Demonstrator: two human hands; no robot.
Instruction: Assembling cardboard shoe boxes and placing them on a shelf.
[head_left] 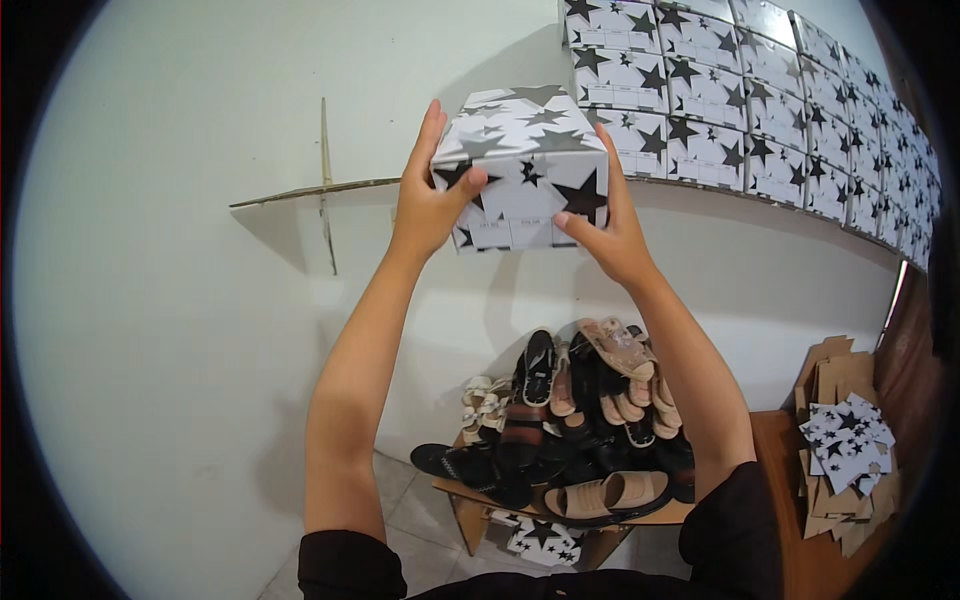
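Note:
A white shoe box with black and grey stars is held up in front of me, between both hands. My left hand grips its left side, thumb on the front face. On the opposite side my right hand presses, its thumb also on the front. The lid looks closed. Behind the box, a wall shelf runs left to right, and its left end shows past my left hand. Similar star-printed boxes stand stacked on the shelf to the right.
Below, a low wooden table carries a heap of sandals and shoes. Another star-printed box lies underneath. At the right, flattened cardboard pieces are piled on a brown wooden surface. A white wall stands at the left.

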